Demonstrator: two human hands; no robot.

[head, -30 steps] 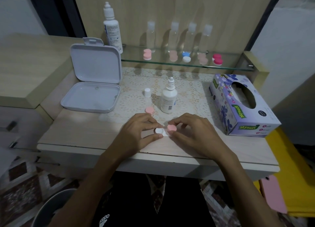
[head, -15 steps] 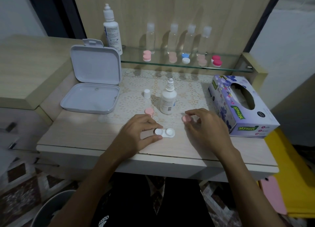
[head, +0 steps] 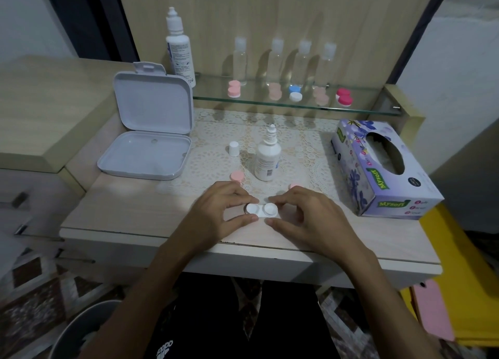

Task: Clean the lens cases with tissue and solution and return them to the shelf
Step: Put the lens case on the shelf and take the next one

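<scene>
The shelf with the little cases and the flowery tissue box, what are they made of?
The shelf looks like clear glass: see-through with a greenish edge. The tissue box seems to be printed cardboard with a slight sheen, folded at crisp corners, though the look alone leaves that open.

The right hand (head: 305,215) is covering most of a pink cap (head: 293,186) lying just right of the solution bottle (head: 267,160), so only a sliver is showing. The left hand (head: 218,210) is hiding the left rim of the white lens case (head: 261,209) in front of that bottle. The bottle's label print is staying too small to read. Far below and left of the bottle, a grey round bin (head: 81,331) is being cut off by the bottom edge, blurred. A pink flat object (head: 432,307), lower right of the bottle, is partly hidden under the table (head: 135,213).
</scene>
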